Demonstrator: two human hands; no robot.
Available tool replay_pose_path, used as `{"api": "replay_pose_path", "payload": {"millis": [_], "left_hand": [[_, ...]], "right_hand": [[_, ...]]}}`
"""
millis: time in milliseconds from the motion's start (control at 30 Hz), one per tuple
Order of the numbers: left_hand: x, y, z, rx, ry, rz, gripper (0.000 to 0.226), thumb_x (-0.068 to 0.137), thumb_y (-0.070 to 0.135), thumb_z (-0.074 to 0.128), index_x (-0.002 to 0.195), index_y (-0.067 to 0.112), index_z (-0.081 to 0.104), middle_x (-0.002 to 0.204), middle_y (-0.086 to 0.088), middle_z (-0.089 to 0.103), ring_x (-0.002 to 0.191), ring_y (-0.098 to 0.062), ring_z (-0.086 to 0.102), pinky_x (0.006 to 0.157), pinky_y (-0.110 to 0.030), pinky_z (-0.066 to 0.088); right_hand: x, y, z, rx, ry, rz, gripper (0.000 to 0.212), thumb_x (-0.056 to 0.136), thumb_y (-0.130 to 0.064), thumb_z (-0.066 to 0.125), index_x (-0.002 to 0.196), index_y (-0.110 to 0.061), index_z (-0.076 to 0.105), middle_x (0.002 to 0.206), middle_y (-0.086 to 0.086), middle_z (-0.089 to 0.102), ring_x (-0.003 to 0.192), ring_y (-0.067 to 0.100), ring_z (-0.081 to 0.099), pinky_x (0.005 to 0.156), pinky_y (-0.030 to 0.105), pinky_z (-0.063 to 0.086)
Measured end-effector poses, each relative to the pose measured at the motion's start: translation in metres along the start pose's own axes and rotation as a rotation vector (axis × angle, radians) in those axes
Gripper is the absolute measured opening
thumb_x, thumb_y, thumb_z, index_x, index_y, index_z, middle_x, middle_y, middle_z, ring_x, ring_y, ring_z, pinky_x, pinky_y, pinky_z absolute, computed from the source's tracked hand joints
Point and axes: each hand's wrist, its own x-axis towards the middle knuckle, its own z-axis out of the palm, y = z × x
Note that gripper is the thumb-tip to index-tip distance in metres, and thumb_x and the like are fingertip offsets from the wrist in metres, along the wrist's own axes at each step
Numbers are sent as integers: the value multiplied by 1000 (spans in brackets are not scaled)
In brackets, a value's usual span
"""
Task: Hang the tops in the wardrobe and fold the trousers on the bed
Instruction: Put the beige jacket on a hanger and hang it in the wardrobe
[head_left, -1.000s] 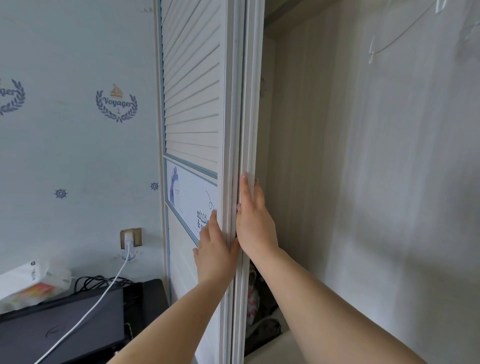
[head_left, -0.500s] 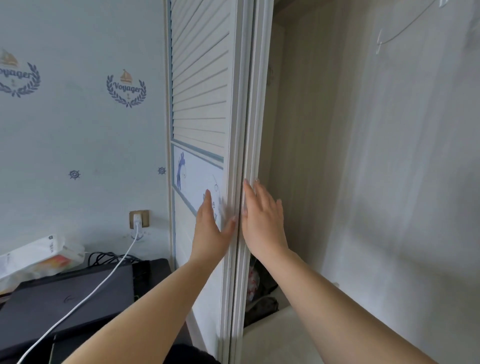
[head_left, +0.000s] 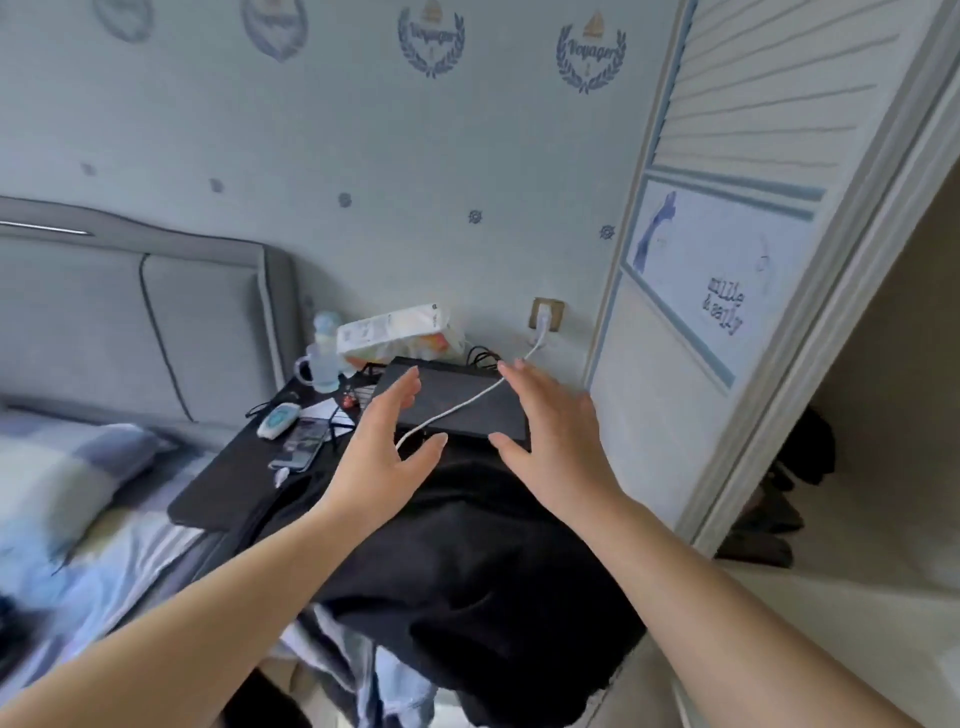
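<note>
Black cloth (head_left: 483, 587), a dark garment, lies heaped nearest the camera, with pale blue and striped fabric (head_left: 358, 670) showing under its lower edge. Both bare forearms reach over the heap. The left hand (head_left: 382, 447) and the right hand (head_left: 550, 441) hover just above its far edge, palms turned toward each other; each grip is spread, fingers straight and apart, holding nothing. Beyond the fingertips a black flat case (head_left: 462, 405) sits on the dark counter (head_left: 228, 483), with a white cable (head_left: 467, 402) running across it up to a wall socket (head_left: 545, 314). A phone (head_left: 298, 444), a clear bottle (head_left: 324, 358) and a white packet (head_left: 395, 332) stand on the counter too. To the left is the bed (head_left: 62, 519) with its grey headboard (head_left: 135, 312). On the right the wardrobe door (head_left: 727, 260) stands beside the open wardrobe interior (head_left: 893, 415).
</note>
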Motion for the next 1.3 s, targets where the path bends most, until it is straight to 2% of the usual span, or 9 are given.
{"api": "replay_pose_path", "payload": {"millis": [100,200,267,367,633,900,1033,1200,1300], "left_hand": [[-43,-22,-67,48,112,-74,70,85,23,69,143,34,32,138,15,47,127,5,41,106,-25,35],[-92,-37,-129,85,207,-126,67,84,18,69,135,42,33,129,22,48,121,12,42,103,-19,36],[-134,-48,-176,132,263,-182,66,85,19,69,138,37,34,133,18,47,123,8,42,101,-17,35],[-204,-63,-254,183,338,-275,68,86,18,68,144,26,34,140,12,44,130,-3,40,107,-26,33],[-393,-74,-422,302,541,-499,67,88,23,65,145,31,31,140,16,41,133,-4,38,110,-30,34],[-561,-70,-501,315,800,-729,66,86,26,68,144,26,37,142,11,44,129,-1,40,110,-32,35],[-617,-72,-519,315,915,-853,64,86,25,68,142,23,39,140,8,44,127,-3,42,107,-31,38],[-676,-87,-544,326,1026,-994,57,87,27,66,138,28,41,138,13,45,128,-1,40,107,-31,36],[-695,-101,-564,300,1072,-1079,57,88,23,66,140,22,42,139,10,45,130,-5,40,109,-35,36]], "right_hand": [[-2,-61,35,96,-68,-80,70,86,-34,66,146,-31,31,153,-8,29,140,13,29,115,56,10],[-9,-126,68,139,-142,-194,69,85,-34,67,145,-31,32,152,-8,30,140,12,28,114,57,14],[-18,-177,91,166,-192,-282,69,85,-33,67,144,-30,34,151,-8,31,140,11,26,113,57,16],[-42,-264,122,192,-265,-404,68,85,-34,66,144,-28,34,150,-7,33,139,11,29,111,55,21],[-129,-478,187,341,-420,-634,66,86,-35,66,144,-28,36,147,-7,37,136,13,33,112,52,21],[-215,-621,243,367,-675,-856,66,88,-42,62,145,-31,32,149,-10,33,138,11,29,114,56,17],[-248,-670,268,393,-778,-955,65,88,-42,62,144,-31,32,147,-12,33,137,11,29,113,56,15],[-276,-733,314,398,-913,-1057,66,87,-42,64,144,-30,33,147,-11,34,137,11,31,112,54,22],[-284,-764,344,377,-972,-1101,66,87,-41,64,144,-29,34,146,-9,35,137,11,31,112,53,23]]}}
